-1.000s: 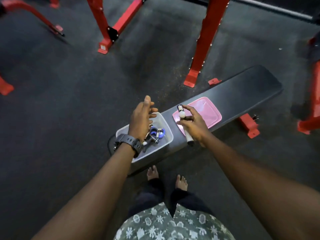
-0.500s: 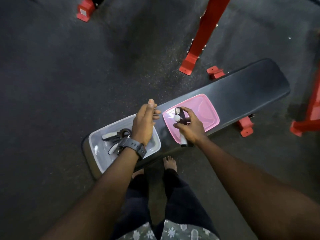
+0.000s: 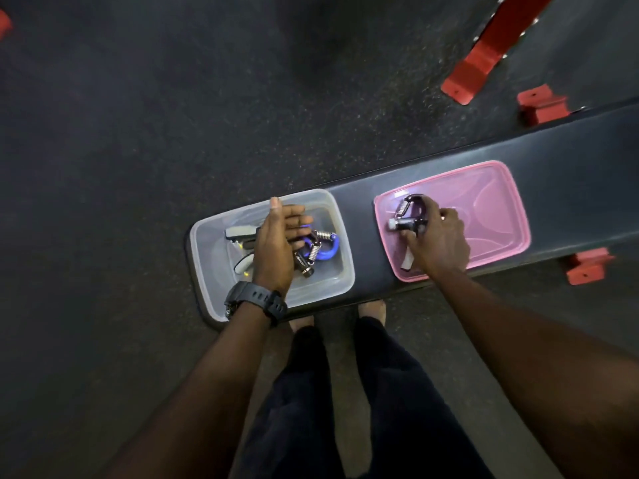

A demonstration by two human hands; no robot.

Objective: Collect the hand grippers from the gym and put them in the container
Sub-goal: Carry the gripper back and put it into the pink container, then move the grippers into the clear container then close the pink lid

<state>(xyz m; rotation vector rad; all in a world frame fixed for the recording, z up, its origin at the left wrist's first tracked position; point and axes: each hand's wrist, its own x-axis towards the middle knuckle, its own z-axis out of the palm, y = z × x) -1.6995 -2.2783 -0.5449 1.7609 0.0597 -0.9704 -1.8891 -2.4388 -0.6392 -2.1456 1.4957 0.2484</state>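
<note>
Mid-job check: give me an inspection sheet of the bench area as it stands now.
Surface: black bench, carrying a clear container and a pink lid.
Job's things: several grippers in the container, one blue; another gripper over the lid.
Clutter: nothing seen.
Grips: left hand open, inside the container on the grippers; right hand holds the gripper over the lid.
Cables: nothing seen.
Surroundings: dark gym floor, red frame feet, person's bare feet at the bench.

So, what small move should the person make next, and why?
Probably carry the hand gripper held by the right hand leftward and drop it into the clear container. It sits over the pink lid, not inside, while the other grippers already lie in the container under the left hand.
</note>
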